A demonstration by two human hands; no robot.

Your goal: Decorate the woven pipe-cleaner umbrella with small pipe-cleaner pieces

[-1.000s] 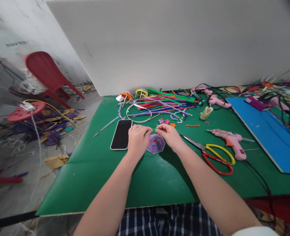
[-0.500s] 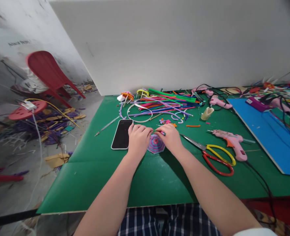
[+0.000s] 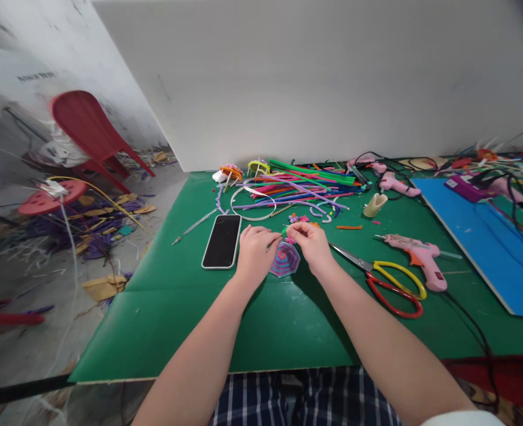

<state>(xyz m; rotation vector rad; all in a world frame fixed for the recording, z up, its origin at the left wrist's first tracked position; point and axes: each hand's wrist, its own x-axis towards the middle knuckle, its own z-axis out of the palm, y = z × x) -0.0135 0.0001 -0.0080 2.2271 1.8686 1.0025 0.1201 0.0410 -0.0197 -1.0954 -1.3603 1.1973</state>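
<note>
Craft workshop: glue gun (image 3: 415,258), pipe cleaners (image 3: 297,188).

Bare forearms (image 3: 208,349), white sleeve (image 3: 461,418), navy plaid clothing (image 3: 288,402)

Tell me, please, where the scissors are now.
In the head view, the scissors lie on the table, right of the right hand, beside the pink glue gun.

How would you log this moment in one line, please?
left hand: pinching green stem | right hand: pinching same stem | woven disc: between hands, below stem | phone: left of hands
</note>
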